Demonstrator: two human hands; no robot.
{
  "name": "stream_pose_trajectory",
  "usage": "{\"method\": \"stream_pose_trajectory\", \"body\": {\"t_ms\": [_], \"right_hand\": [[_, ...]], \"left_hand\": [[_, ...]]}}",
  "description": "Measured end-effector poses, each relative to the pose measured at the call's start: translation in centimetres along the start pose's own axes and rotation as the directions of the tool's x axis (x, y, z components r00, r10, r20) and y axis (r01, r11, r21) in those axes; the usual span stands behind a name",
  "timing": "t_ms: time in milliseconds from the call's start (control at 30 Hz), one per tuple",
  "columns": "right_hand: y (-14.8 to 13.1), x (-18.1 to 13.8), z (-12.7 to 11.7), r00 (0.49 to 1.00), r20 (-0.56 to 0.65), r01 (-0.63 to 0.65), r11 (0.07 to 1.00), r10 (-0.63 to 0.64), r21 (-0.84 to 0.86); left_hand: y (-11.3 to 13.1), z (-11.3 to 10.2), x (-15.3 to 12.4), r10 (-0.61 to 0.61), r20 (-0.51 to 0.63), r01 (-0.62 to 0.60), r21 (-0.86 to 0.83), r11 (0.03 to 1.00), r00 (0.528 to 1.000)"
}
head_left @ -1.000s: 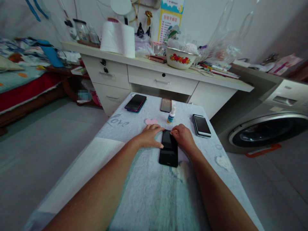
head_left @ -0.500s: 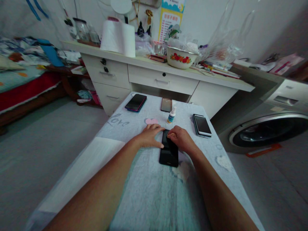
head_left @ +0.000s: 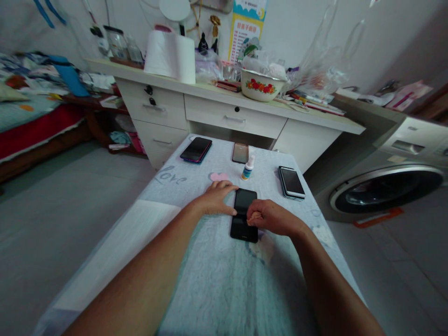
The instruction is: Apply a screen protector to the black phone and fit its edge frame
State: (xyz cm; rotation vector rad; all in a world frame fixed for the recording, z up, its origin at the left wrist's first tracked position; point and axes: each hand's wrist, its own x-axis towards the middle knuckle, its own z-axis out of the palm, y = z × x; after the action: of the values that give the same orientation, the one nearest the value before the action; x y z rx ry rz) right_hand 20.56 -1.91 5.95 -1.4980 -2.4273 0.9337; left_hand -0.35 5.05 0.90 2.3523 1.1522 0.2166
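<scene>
1. Black phone (head_left: 241,225) is lying flat on tbl (head_left: 217,275), btwn hands.
2. L hand (head_left: 217,198) is resting spread wide, thumb & fingertips touching phone's L edge.
3. R hand (head_left: 272,217) is clutching peach wad (head_left: 255,216), material unclear, against phone.

Past the left hand (head_left: 217,198) and right hand (head_left: 269,217), a white desk (head_left: 311,140) with handled drawers (head_left: 210,107) stands against a pale wall (head_left: 290,23) bearing a blue-and-yellow poster (head_left: 245,30). Well to the hands' left, beyond grey tiled floor (head_left: 105,200), is a red-sided bed (head_left: 45,126); to their right, a silver front-loading washing machine (head_left: 388,168). Beneath them spreads a cloth-covered table (head_left: 210,280). Light is dim.
</scene>
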Motion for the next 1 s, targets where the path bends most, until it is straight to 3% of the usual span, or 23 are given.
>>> {"method": "stream_pose_trajectory", "body": {"t_ms": [233, 400, 800, 900, 1000], "right_hand": [[1.4, 0.6, 0.6, 0.970, -0.231, -0.097, 0.991, 0.074, -0.089], [3.0, 1.7, 1.2, 0.915, -0.390, -0.164, 0.978, 0.103, -0.127], [4.6, 3.5, 2.0, 0.762, -0.629, -0.294, 0.948, 0.156, -0.120], [4.8, 3.5, 1.9, 0.761, -0.629, -0.300, 0.946, 0.160, -0.122], [4.7, 3.1, 1.6, 0.800, -0.578, -0.283, 0.951, 0.162, -0.124]], "left_hand": [[0.1, -0.1, -0.1, 0.004, 0.002, -0.004, -0.004, 1.000, 1.000], [0.2, -0.1, -0.2, -0.008, 0.013, 0.009, -0.012, 1.000, 1.000], [-0.1, 0.1, 0.0, 0.004, 0.006, -0.004, 0.017, 1.000, 1.000], [-0.2, 0.1, 0.0, 0.007, 0.005, -0.007, 0.013, 1.000, 1.000], [-0.2, 0.1, 0.0, 0.006, 0.008, -0.006, 0.010, 1.000, 1.000]]}}
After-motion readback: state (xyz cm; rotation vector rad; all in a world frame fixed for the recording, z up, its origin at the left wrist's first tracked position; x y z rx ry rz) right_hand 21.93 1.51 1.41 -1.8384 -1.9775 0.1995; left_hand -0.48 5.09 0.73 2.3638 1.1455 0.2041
